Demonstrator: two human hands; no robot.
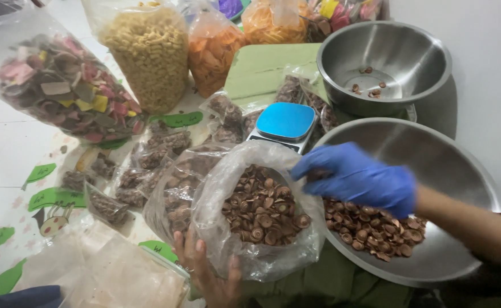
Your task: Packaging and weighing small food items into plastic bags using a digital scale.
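Between scale and basin, a snack bag is gaping upward.
Left hand is gripping the clear bag from below; gloved right hand, fingers curled together, is hovering over its rim beside the crowded steel basin.

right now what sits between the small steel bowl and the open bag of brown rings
In the head view, a blue-topped scale sits between the small bowl and the open bag, with small packed bags around it.

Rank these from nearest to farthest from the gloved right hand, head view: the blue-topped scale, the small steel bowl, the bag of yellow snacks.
From the right hand:
1. Blue-topped scale, just up and left of it.
2. Small steel bowl, behind it, upper right.
3. Bag of yellow snacks, far back on the left.
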